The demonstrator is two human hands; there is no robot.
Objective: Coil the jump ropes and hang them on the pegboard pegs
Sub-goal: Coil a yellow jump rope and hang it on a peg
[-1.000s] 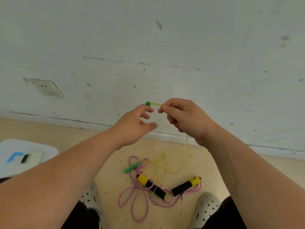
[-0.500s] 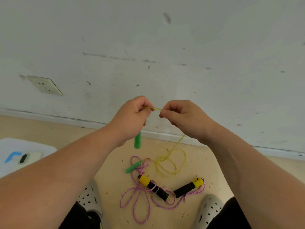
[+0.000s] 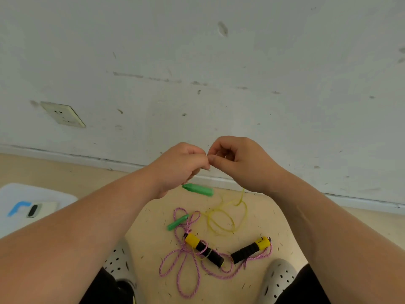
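My left hand and my right hand meet fingertip to fingertip in front of the wall, both pinching the thin yellow rope. One green handle dangles just under my left hand. The rope drops from my right hand into loose loops on the floor, ending at the other green handle. A pink rope with two yellow-and-black handles lies tangled on the floor below. No pegboard is in view.
A white wall with a socket stands close ahead. A white box lid with a phone on it sits at the left. My two perforated shoes flank the pink rope.
My left hand took hold of the rope by the green handle, which swung down from pointing sideways and now dangles under it. Both hands have come together until they touch.
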